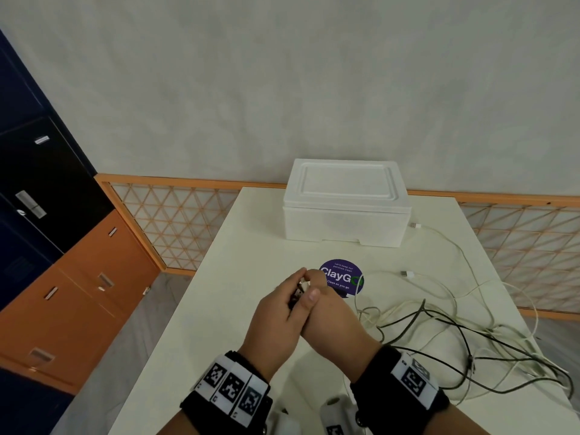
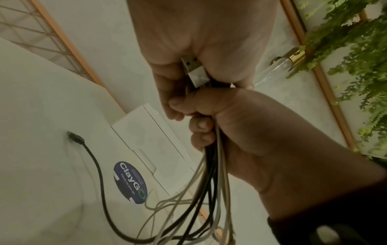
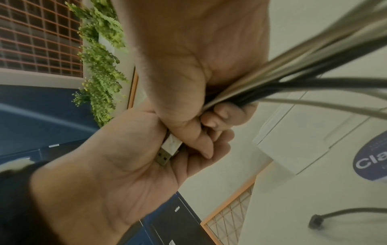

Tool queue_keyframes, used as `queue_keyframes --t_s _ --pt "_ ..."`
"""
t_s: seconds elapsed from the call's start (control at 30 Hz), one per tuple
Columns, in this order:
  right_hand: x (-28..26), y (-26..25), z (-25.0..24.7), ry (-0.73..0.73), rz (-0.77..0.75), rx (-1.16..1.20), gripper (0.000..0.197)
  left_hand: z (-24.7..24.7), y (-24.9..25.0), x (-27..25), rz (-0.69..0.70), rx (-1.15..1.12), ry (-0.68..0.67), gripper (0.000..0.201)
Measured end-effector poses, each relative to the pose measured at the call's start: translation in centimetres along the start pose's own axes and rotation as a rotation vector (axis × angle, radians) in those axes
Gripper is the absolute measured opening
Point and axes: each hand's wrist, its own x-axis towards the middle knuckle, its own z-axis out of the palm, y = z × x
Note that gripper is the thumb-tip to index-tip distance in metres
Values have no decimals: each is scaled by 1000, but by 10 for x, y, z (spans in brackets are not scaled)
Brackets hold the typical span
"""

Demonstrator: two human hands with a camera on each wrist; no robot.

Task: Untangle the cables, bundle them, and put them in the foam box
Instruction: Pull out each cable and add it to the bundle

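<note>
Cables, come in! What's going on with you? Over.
Left hand grips the cables. Right hand holds a white plug. Rest tangled on the table. Foam box shut, lid on.

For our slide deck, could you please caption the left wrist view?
Both hands, right hand and left hand, grip black and white cables, USB plug protruding.

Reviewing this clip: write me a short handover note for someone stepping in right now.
Left hand: grips a gathered bunch of black and white cables.
Right hand: also closed on the bunch, next to a white USB plug.
Most cable length lies loose and tangled on the table to the right; two white plug ends lie free near the foam box.
Box lid is on.
Done: ends gathered. Left: untangle, bundle, open box, put cables in.
</note>
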Motion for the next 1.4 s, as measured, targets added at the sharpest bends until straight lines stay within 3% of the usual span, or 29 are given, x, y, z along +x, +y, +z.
queue_keyframes --t_s 0.1,0.3,0.43,0.57,0.67,0.8,0.9,0.97,1.03,1.13,1.2,1.27,1.4 --pt "2 0 9 95 -65 70 25 1 0 2 62 83 130 33" --pt "4 11 20 227 -85 126 26 4 3 2 111 126 188 18" --pt "4 16 21 189 -121 86 59 3 -1 3 110 116 188 11" --pt "6 16 21 134 -82 129 71 2 -2 3 126 123 146 17" --pt "6 7 8 -8 19 234 59 -2 -3 5 146 137 121 21" --pt "3 -2 -6 -207 78 239 15 -5 -5 9 161 97 165 16" --pt "2 -5 -7 -216 -7 127 4 -3 -3 8 208 72 165 20" --pt "2 -2 -5 -204 -22 26 8 -4 -6 9 231 74 120 30" --pt "4 2 -3 -196 29 -54 16 -10 -5 12 147 -51 9 42" --pt "4 2 -1 -201 60 -131 18 -22 6 17 -254 -748 -157 59" --pt "4 -4 -2 -202 61 -130 17 -29 13 19 -408 -979 -212 63" --pt "3 -9 -3 -186 64 -141 24 -28 15 20 -431 -844 -225 58" --pt "6 -9 -2 -131 76 -162 31 -19 15 16 -343 -463 -149 45"
